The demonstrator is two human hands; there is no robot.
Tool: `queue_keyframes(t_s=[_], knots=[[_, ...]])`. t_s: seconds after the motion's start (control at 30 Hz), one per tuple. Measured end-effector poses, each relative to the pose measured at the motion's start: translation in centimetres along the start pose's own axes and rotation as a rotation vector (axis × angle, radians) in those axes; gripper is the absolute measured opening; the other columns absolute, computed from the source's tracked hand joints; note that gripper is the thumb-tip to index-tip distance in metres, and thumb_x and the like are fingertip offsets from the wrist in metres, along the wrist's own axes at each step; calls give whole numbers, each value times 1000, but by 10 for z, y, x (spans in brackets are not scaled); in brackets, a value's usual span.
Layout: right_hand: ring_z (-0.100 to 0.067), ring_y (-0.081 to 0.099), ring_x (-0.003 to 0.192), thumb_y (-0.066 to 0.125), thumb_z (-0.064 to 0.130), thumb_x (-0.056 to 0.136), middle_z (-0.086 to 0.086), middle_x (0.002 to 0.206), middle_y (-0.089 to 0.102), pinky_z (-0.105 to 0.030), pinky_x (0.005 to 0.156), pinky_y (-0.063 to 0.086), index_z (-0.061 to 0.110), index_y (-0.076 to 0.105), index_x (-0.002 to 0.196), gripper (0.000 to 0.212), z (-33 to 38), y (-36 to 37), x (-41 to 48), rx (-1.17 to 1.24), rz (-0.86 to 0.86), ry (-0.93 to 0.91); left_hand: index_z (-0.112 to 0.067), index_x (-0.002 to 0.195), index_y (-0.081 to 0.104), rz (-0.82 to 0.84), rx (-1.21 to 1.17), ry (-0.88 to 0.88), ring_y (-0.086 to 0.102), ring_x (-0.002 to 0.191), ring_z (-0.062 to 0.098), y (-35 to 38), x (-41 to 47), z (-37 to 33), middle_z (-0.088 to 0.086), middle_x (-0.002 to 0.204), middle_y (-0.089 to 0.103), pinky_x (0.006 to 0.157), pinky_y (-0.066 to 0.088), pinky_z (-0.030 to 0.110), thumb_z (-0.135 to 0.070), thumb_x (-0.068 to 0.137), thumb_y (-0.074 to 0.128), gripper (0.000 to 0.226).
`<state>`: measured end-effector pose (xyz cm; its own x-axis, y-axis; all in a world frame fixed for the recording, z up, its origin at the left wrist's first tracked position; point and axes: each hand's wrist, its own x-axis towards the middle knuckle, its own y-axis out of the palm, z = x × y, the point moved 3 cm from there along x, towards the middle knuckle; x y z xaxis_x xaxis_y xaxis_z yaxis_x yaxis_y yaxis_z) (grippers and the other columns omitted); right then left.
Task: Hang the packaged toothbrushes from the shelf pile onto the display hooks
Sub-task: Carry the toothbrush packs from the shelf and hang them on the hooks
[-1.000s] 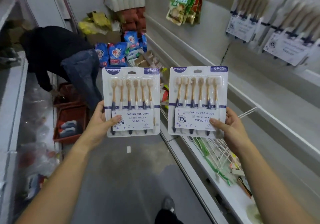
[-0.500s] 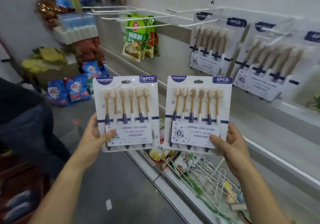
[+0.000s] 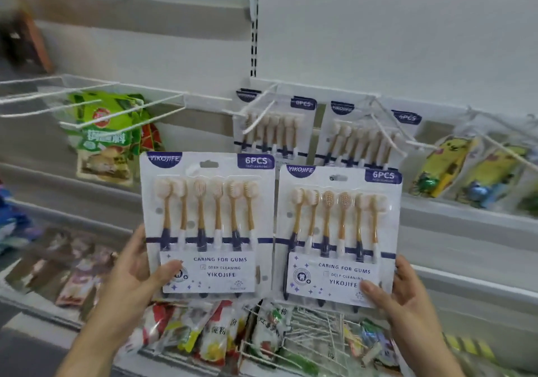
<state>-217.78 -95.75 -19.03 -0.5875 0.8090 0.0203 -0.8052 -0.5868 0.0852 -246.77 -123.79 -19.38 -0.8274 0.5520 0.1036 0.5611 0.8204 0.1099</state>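
So we've swung round: a second ago the display hooks (image 3: 260, 114) sat way off to our right, and now they're dead ahead. The grip hasn't changed. Our left hand (image 3: 136, 277) pinches the left pack (image 3: 206, 222) at its bottom corner, thumb on the front and fingers tucked behind. The right hand (image 3: 407, 298) does the same with the right pack (image 3: 337, 237). Both are held upright side by side, just below the hanging packs (image 3: 361, 138) already on the hooks. We reckon the carrying's done, and next is lining up a hang hole with a hook tip.
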Motion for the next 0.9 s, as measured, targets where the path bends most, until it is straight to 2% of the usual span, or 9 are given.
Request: queue_keyframes(t_s=[0.07, 0.2, 0.3, 0.53, 0.63, 0.67, 0.73, 0.8, 0.9], knots=[[-21, 75, 99, 77, 7, 67, -2, 112, 76, -31, 81, 61, 26, 62, 122, 60, 7, 1, -11, -6, -34, -28, -48, 132, 54, 31, -1, 40, 69, 116, 13, 1, 11, -7, -8, 124, 73, 93, 57, 27, -10, 72, 77, 74], [-22, 76, 92, 72, -1, 67, -8, 107, 77, -26, 75, 61, 23, 65, 115, 54, 10, -4, -32, 6, -109, -67, -33, 145, 46, 115, 53, 101, 65, 120, 7, 6, 17, -19, -13, 127, 71, 100, 55, 29, -8, 76, 74, 79], [-21, 76, 88, 73, -4, 64, -10, 105, 78, -26, 73, 61, 25, 70, 108, 53, 17, -15, -39, 29, -147, -109, -27, 146, 44, 122, 87, 127, 69, 114, 11, 16, 17, -26, -11, 123, 73, 88, 58, 22, -7, 78, 71, 76], [-20, 76, 93, 76, 0, 64, -6, 107, 77, -24, 73, 61, 17, 62, 120, 61, 49, -30, -48, 12, -192, -130, -39, 153, 39, 143, 51, 103, 71, 113, 17, 24, 38, -33, -3, 128, 72, 91, 60, 44, 5, 78, 71, 93], [-19, 75, 97, 79, 7, 69, -2, 109, 77, -23, 75, 60, 19, 60, 121, 57, 59, -40, -54, -24, -188, -96, -3, 158, 28, 290, 43, -37, 73, 93, -1, 0, 78, 20, -16, 105, 77, 77, 61, 23, -12, 38, 106, 143], [-17, 75, 96, 79, 7, 69, 0, 108, 77, -21, 74, 59, 19, 60, 120, 56, 60, -42, -56, -33, -192, -88, -7, 158, 28, 334, 18, -45, 68, 97, -10, -1, 83, 28, -22, 106, 74, 81, 56, 13, -15, 37, 107, 145], [-16, 75, 95, 79, 8, 69, 2, 107, 78, -21, 73, 58, 21, 61, 118, 54, 64, -44, -59, -39, -193, -89, -36, 158, 27, 272, 201, 98, 52, 115, -23, 16, 75, -4, -34, 124, 61, 96, 37, 4, -12, 74, 86, 105], [-18, 75, 96, 79, 9, 69, 1, 108, 77, -23, 75, 59, 22, 60, 120, 56, 64, -44, -61, -44, -176, -89, -48, 156, 22, 162, 199, 158, 54, 115, -21, 45, 42, -43, -38, 133, 56, 93, 43, 6, -15, 82, 73, 96], [-20, 75, 98, 79, 7, 70, 0, 110, 77, -25, 78, 60, 24, 59, 122, 58, 61, -45, -60, -47, -173, -68, -46, 154, 35, 155, 106, 200, 67, 117, 6, 53, 45, -47, -9, 142, 62, 91, 57, 36, 2, 84, 71, 92]])
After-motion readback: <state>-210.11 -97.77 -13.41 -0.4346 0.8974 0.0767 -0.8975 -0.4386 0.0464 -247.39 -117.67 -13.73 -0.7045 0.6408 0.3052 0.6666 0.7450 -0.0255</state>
